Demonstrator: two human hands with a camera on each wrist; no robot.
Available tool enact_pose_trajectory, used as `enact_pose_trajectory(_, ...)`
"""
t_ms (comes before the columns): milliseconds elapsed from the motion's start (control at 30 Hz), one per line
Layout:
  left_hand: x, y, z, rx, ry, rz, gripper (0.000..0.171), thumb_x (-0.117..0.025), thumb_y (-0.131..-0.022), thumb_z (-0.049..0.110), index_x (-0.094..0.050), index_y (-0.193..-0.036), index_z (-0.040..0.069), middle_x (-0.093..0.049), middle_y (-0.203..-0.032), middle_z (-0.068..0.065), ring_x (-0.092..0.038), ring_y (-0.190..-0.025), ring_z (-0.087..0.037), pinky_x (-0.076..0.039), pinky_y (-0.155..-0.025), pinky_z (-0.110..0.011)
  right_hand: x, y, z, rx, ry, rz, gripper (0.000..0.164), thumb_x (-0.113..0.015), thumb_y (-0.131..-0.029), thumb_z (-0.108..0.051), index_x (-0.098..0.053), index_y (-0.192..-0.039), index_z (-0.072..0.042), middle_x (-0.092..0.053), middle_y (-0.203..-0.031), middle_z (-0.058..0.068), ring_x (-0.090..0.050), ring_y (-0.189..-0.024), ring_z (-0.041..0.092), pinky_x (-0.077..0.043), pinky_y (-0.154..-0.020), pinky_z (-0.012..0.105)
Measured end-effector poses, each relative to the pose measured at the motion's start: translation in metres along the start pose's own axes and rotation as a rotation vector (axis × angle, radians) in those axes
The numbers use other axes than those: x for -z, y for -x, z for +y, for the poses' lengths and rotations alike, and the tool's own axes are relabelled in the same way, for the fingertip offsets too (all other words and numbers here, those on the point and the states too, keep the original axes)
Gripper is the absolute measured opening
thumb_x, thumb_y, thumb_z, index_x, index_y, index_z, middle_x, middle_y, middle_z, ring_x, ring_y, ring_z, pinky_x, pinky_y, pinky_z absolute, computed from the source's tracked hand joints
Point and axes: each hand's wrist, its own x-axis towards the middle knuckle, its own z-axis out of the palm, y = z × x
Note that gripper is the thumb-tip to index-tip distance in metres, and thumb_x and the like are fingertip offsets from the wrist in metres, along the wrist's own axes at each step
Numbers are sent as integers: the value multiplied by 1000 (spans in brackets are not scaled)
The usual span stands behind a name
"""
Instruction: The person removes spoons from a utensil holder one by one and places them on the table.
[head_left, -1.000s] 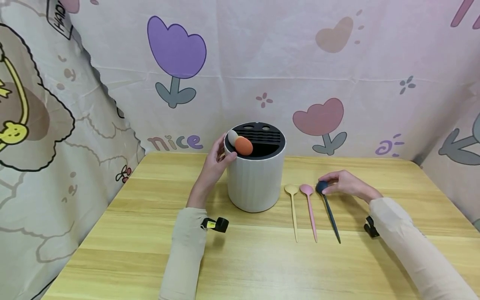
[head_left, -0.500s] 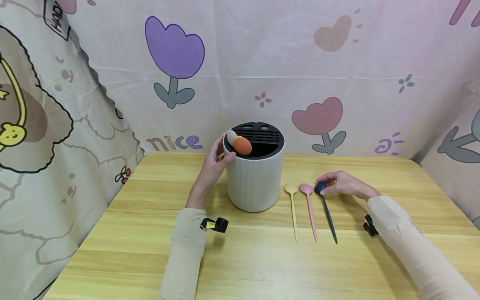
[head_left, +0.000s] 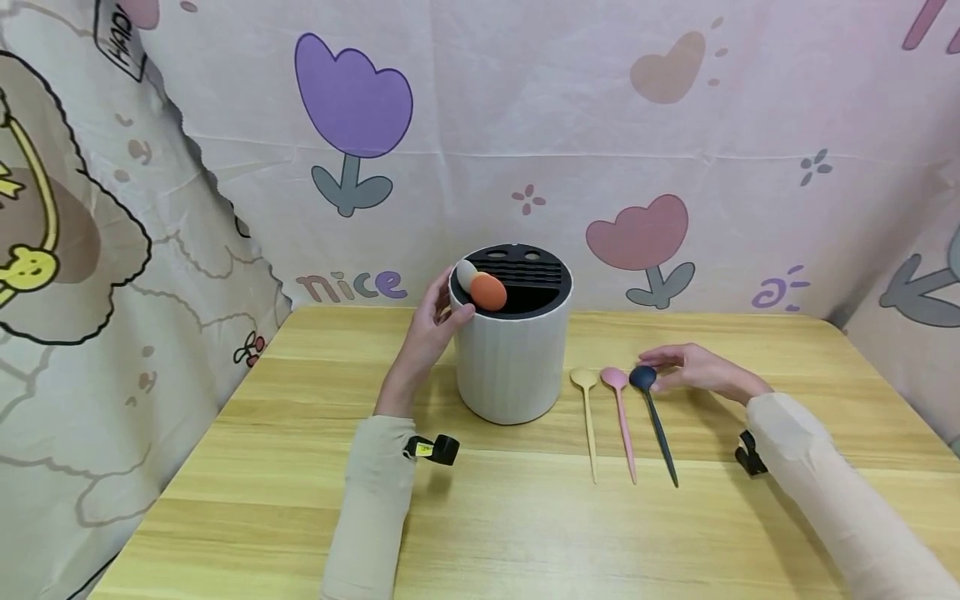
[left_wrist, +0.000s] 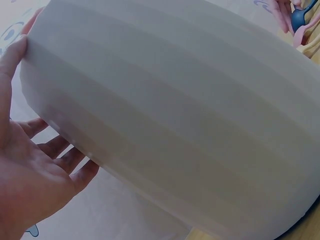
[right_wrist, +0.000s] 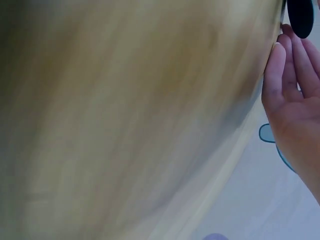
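A white ribbed utensil holder (head_left: 510, 367) with a black slotted top stands upright on the table. My left hand (head_left: 431, 329) holds its left side near the rim, thumb in front and fingers round the side. An orange utensil head (head_left: 488, 292) and a grey one (head_left: 466, 274) stick out of its opening; their handles are hidden. My right hand (head_left: 697, 369) is beside the head of a dark blue spoon (head_left: 660, 429), which lies on the table. In the right wrist view the fingers (right_wrist: 303, 67) look fairly straight, with the dark spoon head (right_wrist: 301, 17) just beyond them.
A pink spoon (head_left: 624, 421) and a yellow spoon (head_left: 588, 421) lie between the holder and the dark blue spoon, handles pointing towards me. A printed cloth (head_left: 480, 108) hangs behind the wooden table (head_left: 525, 533).
The dark blue spoon's handle end has swung slightly left, nearer the pink spoon. My right fingers have drawn back a little to the right of its head. The left hand keeps its place.
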Motion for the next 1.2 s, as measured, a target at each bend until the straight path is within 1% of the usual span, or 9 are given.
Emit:
enact_pose_trajectory(133,-1,0,0,3,-6,4,71,-57,-91,18,-24,-154,12,-31,-153,-10,-31,-137,-25,-22,-114,-42,3,3,3,-1,-53,-32,68,-72,-86,-15,-40,-140,10,-47,-139,25,-44,-126,43,-31,-106,55)
enact_pose_trajectory(300,0,1,-1,-11,-16,9,71,-58,-90,23,-26,-153,12,-34,-151,-10,-32,-136,-24,-22,-113,-44,6,3,8,-1,-108,-61,69,-70,-87,-14,-36,-143,9,-45,-142,24,-41,-130,40,-37,-103,31)
enact_pose_trajectory(400,1,1,-1,-14,-13,7,71,-58,-90,23,-26,-153,12,-33,-151,-10,-32,-136,-25,-22,-113,-44,6,3,8,3,-115,-66,69,-69,-88,-14,-35,-143,9,-44,-142,24,-40,-131,40,-34,-106,37)
enact_pose_trajectory(533,0,1,-1,-18,-5,6,71,-58,-90,22,-26,-153,12,-34,-151,-10,-33,-136,-24,-23,-113,-43,5,4,5,1,-109,-62,68,-68,-89,-15,-36,-143,9,-43,-143,24,-37,-132,41,-25,-108,57)
enact_pose_trajectory(667,0,1,-1,-23,0,9,73,-60,-89,24,-27,-153,11,-34,-151,-10,-33,-136,-24,-25,-112,-43,3,6,-1,-14,-76,-59,65,-63,-93,-22,-35,-145,6,-40,-146,23,-32,-135,42,-25,-108,57)
enact_pose_trajectory(767,-1,1,-1,-21,0,11,74,-60,-88,25,-26,-153,11,-34,-151,-10,-33,-136,-24,-25,-112,-43,1,6,-7,-27,-45,-20,62,-59,-96,-25,-35,-145,5,-41,-146,22,-33,-135,41,-28,-107,56)
enact_pose_trajectory(967,-1,0,-1,-15,3,4,75,-60,-89,24,-24,-153,9,-34,-151,-12,-33,-136,-25,-25,-112,-42,-8,3,-24,-25,-27,145,52,-54,-99,-19,-41,-139,10,-48,-137,27,-48,-124,42,-41,-99,51)
enact_pose_trajectory(1100,-1,1,-1,-20,9,0,75,-59,-89,23,-24,-153,9,-33,-151,-13,-32,-137,-26,-24,-113,-43,-15,1,-37,-18,-102,205,50,-53,-100,-19,-42,-137,14,-54,-129,29,-56,-115,37,-47,-94,46)
enact_pose_trajectory(1200,-1,1,-1,-25,10,2,75,-59,-88,22,-24,-153,9,-33,-151,-12,-32,-136,-26,-24,-113,-43,-19,-1,-49,-21,-172,221,51,-54,-100,-19,-42,-137,14,-56,-127,29,-61,-110,26,-48,-94,43)
